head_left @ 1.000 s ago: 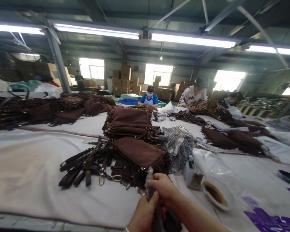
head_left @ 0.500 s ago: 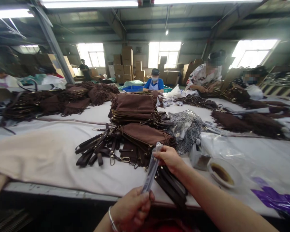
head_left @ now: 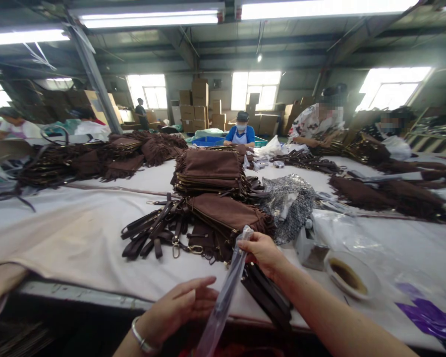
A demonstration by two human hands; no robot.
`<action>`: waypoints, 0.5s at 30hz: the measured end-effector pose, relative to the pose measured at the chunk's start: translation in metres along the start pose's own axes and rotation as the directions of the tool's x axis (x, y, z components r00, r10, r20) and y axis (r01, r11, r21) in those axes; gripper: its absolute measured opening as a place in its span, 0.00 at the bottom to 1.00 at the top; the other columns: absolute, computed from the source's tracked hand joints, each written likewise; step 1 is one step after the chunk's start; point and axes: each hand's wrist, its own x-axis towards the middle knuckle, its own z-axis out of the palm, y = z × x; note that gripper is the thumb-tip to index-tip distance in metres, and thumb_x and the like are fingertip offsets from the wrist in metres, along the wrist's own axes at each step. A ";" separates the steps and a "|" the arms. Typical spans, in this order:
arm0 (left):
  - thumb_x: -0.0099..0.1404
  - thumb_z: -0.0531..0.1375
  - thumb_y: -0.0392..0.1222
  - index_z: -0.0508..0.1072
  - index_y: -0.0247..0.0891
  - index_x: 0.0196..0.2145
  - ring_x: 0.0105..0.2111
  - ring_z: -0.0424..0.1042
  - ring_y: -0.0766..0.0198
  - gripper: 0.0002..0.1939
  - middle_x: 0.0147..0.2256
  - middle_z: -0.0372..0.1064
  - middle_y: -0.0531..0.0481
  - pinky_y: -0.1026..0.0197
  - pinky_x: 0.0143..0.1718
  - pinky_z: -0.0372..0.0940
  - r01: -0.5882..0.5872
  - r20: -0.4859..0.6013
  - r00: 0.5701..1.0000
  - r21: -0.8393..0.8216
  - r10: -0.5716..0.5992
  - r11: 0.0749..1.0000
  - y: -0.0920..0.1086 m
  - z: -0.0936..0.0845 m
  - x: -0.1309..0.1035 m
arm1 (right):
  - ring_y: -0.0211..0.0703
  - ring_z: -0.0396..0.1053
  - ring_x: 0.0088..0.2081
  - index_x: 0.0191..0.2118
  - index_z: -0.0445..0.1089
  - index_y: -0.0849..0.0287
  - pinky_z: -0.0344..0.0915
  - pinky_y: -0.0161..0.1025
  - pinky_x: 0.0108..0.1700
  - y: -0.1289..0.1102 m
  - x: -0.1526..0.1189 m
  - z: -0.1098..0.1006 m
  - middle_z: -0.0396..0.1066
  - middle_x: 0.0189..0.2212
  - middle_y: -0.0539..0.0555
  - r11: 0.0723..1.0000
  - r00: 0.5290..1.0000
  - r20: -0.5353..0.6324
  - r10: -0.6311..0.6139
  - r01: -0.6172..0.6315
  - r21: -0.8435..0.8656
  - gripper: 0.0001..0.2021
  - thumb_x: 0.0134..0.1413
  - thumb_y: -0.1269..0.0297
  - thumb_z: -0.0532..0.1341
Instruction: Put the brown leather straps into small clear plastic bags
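Since the earlier picture, the left hand (head_left: 180, 303) has let go of the clear plastic sleeve (head_left: 225, 293); its fingers are now extended just beside it, and whether they touch it I cannot tell. Right hand (head_left: 263, 252) pinches the upper end between its fingers, so the sleeve hangs down below them, beside the dark straps (head_left: 265, 293) lying on the table (head_left: 85, 243). I judge it very light, soft and rather slippery, easy to crease; its edges near the end seem the best place for the fingers to hold
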 end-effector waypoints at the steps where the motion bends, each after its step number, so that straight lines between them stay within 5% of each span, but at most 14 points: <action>1: 0.56 0.64 0.58 0.69 0.38 0.52 0.43 0.72 0.55 0.31 0.45 0.72 0.39 0.56 0.43 0.64 -0.010 -0.060 0.998 -0.011 0.009 1.000 0.002 0.006 0.011 | 0.42 0.71 0.24 0.29 0.69 0.62 0.67 0.35 0.20 0.002 -0.001 0.002 0.71 0.22 0.49 1.000 1.000 0.003 0.002 -0.002 0.008 0.16 0.31 0.62 0.71; 4: 0.61 0.58 0.59 0.70 0.36 0.42 0.31 0.73 0.60 0.23 0.34 0.73 0.43 0.60 0.30 0.65 0.001 -0.093 0.996 -0.008 -0.002 1.000 -0.002 0.032 0.046 | 0.42 0.71 0.24 0.29 0.69 0.62 0.67 0.35 0.21 0.007 -0.005 0.006 0.71 0.21 0.49 1.000 1.000 0.008 0.005 -0.005 0.016 0.17 0.31 0.61 0.72; 7: 0.61 0.58 0.59 0.66 0.37 0.35 0.17 0.61 0.70 0.20 0.22 0.64 0.56 0.64 0.20 0.61 0.017 -0.110 0.994 -0.025 -0.019 1.000 -0.012 0.050 0.069 | 0.41 0.71 0.23 0.29 0.68 0.62 0.68 0.36 0.23 0.008 -0.008 0.003 0.71 0.21 0.49 1.000 0.998 0.054 0.026 -0.027 0.014 0.19 0.32 0.58 0.72; 10: 0.59 0.60 0.57 0.64 0.39 0.33 0.14 0.53 0.74 0.18 0.19 0.56 0.61 0.67 0.17 0.58 0.041 -0.119 0.992 -0.013 -0.042 0.999 -0.023 0.051 0.076 | 0.40 0.71 0.23 0.29 0.66 0.61 0.70 0.39 0.26 0.007 -0.005 -0.004 0.72 0.22 0.51 0.996 0.990 0.119 0.078 -0.083 0.038 0.20 0.36 0.51 0.71; 15: 0.59 0.58 0.60 0.63 0.40 0.34 0.15 0.56 0.73 0.20 0.20 0.58 0.60 0.66 0.17 0.59 0.042 -0.174 0.984 0.080 -0.028 0.996 -0.028 0.045 0.075 | 0.36 0.65 0.18 0.25 0.63 0.60 0.64 0.34 0.21 0.010 0.010 -0.005 0.67 0.17 0.47 0.999 0.999 0.029 0.034 -0.034 -0.009 0.22 0.32 0.50 0.72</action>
